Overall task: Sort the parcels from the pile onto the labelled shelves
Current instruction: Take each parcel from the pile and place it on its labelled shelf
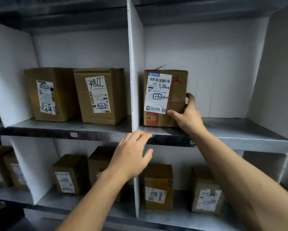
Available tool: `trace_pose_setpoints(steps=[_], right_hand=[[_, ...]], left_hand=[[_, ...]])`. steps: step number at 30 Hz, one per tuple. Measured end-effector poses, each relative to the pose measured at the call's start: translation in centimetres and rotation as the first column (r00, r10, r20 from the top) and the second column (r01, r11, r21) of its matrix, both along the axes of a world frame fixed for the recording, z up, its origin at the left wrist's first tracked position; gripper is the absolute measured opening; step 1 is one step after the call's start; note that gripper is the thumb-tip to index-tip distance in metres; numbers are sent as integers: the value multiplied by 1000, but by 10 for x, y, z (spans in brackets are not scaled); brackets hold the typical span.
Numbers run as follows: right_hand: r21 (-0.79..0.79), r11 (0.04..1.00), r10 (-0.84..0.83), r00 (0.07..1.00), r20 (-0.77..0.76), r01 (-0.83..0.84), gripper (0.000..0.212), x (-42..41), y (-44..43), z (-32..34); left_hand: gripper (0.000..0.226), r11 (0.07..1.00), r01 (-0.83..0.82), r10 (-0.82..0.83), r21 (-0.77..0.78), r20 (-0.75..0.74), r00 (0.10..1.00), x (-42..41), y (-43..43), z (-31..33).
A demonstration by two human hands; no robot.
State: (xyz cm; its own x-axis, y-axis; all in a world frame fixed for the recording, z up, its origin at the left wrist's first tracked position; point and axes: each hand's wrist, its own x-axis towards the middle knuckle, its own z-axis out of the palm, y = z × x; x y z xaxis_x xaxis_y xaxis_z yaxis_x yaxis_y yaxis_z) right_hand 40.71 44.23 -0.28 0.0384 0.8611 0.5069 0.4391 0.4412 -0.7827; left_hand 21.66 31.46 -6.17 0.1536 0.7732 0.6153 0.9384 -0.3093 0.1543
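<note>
My right hand [188,114] grips the parcel [179,90] at its lower right corner, with the thumb flat on the front face and the fingers wrapped round the right side. My left hand [131,155] holds nothing; its fingers are relaxed and slightly bent, and the tips are at the front lip of the upper shelf [240,129]. Whether they touch the lip I cannot tell. The parcel is a brown cardboard box with orange-red print. It stands upright in the right compartment of that shelf, close against the white divider [135,72]. Its white shipping label [158,94] carries a barcode at the top, the print "530- D5 A68", a handwritten "1-3" boxed in blue, and a QR code at the lower right. Left of the divider stand two more brown boxes [99,95], above an edge tag [74,134] marked "1-2". Further labelled boxes [158,187] sit on the shelf below.
</note>
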Motion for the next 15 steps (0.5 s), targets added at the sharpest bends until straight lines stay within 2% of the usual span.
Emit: trace_pose_setpoints(steps=[8,11,15], right_hand=[[8,998,-67,998,3,67,88,7,-11,-2],[150,984,-100,995,24,96,70,20,-31,-10],[421,903,-209,944,257,85,47,53,-75,-38]], left_hand=[[49,998,52,-51,-26,28,998,10,-9,-11],[49,996,70,-67,-53,58,996,21,-15,-17],[47,994,100,-95,-52,98,991,48,-22,-21]])
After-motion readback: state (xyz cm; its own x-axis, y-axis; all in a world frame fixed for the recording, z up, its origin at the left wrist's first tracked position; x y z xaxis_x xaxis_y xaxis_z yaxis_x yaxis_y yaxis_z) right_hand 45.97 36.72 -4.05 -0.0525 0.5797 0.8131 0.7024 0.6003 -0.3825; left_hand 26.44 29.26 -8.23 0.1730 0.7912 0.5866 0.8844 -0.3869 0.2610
